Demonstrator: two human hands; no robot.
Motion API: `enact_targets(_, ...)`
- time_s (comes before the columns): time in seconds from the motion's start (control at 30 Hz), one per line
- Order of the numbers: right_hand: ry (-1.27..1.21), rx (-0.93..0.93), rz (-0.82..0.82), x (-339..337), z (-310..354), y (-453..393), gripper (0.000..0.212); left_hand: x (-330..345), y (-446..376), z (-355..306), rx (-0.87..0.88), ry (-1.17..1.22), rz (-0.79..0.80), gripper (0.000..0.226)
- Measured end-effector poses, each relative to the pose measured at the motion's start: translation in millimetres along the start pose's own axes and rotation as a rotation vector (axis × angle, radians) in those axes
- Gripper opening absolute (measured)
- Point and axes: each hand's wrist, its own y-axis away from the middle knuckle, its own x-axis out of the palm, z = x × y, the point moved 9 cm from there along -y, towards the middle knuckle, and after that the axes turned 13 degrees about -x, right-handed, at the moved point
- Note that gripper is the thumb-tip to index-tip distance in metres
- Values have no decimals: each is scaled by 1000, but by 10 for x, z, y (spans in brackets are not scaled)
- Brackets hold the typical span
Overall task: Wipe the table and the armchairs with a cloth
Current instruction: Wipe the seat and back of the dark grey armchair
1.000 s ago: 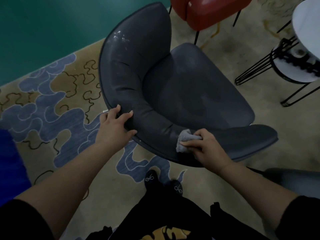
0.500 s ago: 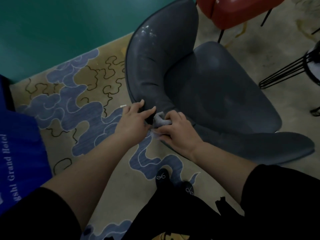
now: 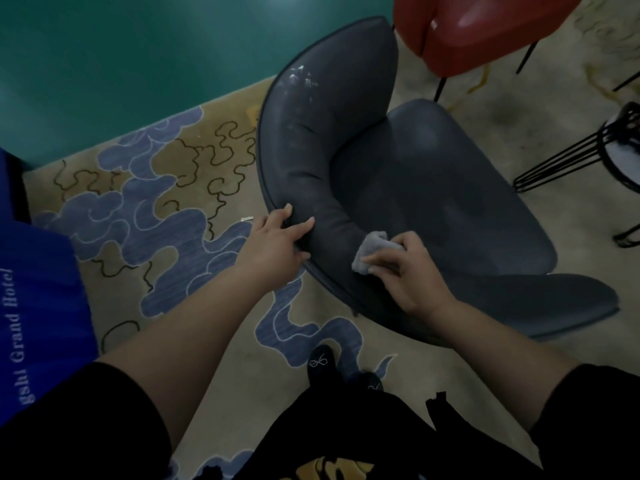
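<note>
Cloth (image 3: 372, 250) slid right along backrest | right hand (image 3: 407, 271) grip – bunching cloth | left hand (image 3: 277, 242) grip – armchair (image 3: 433, 188) rim

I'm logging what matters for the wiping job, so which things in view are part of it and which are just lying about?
In the job:
- grey cloth, held in the right hand
- dark grey armchair, gripped at its back rim by the left hand
- red armchair
- table on black wire legs

Lying about:
- patterned carpet
- small white scrap
- blue fabric with hotel lettering
</note>
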Motion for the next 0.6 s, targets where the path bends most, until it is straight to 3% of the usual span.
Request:
enact_targets(0.13,-126,-53,103,260,253,-56,22,-2,12,-7,-26,-1,-14,61)
enact_targets(0.23,-53,-91,156,201,201,83,19,13,33,-5,-33,-23,21,62)
enact_targets(0.47,19,280,-23,-364,-524,383,20,-85,189,-5,-73,0,32,62)
enact_targets(0.6,-65,302,-112,-477,-572,326,21,-279,186,24,-119,50,-43,54)
